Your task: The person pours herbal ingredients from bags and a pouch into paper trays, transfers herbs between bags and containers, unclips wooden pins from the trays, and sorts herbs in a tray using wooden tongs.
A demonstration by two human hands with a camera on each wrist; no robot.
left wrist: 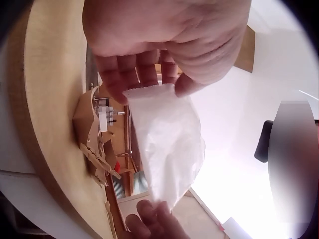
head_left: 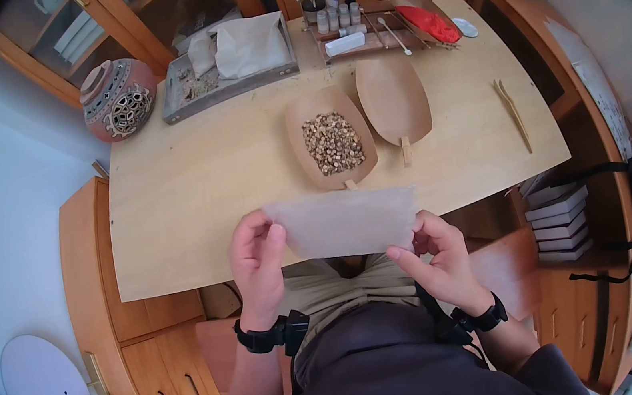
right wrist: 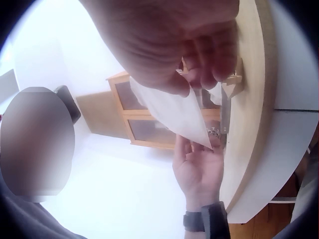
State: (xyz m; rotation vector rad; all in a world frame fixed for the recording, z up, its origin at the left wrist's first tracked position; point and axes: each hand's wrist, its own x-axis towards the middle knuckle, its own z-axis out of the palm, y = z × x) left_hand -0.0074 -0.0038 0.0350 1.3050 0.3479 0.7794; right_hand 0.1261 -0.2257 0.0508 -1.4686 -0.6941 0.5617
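Note:
A thin, whitish flat paper bag (head_left: pixel 348 224) is stretched between my two hands, over my lap at the table's front edge. My left hand (head_left: pixel 257 258) pinches its left end between thumb and fingers. At the other end, my right hand (head_left: pixel 439 257) grips the lower right corner. The left wrist view shows a zigzag-cut edge on the bag (left wrist: pixel 167 139) by the left fingers. Just beyond it on the table lies a brown boat-shaped tray (head_left: pixel 301 123) filled with small chopped brown pieces (head_left: pixel 332 142). A second such tray (head_left: pixel 392 98) sits beside it, with nothing in it.
Brass-coloured tweezers (head_left: pixel 516 117) lie at the table's right. Along the back are a patterned pot (head_left: pixel 119 100), a grey tray (head_left: pixel 235 83) with white bags (head_left: pixel 250 45), and a small rack (head_left: pixel 371 44) with bottles and a red packet (head_left: pixel 430 22). Drawers flank the table (head_left: pixel 186 191).

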